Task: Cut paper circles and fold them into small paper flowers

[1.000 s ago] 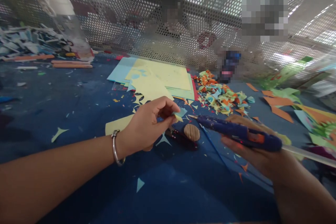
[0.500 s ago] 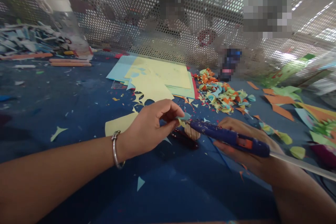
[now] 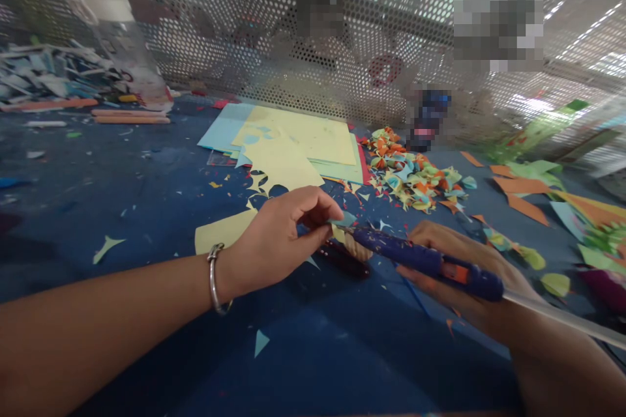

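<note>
Between thumb and fingertips, my left hand pinches a small folded paper piece, blue with a pale yellow part. My right hand is wrapped round a dark blue glue gun, with a long white glue stick sticking out of its back end. The gun's nozzle reaches the paper piece or nearly so; I cannot tell whether they touch. Below the nozzle, on the blue table, lies a dark red tool beside a ridged tan object, partly hidden.
Yellow sheets, some with cut-outs, lie ahead over blue and green ones. A heap of small folded paper pieces sits to their right, orange paper scraps farther right. A bottle stands far left before a perforated metal screen.
The glue gun's front has dipped slightly and shifted a little to the right. My left hand stays almost where it was, still pinching the paper piece.
</note>
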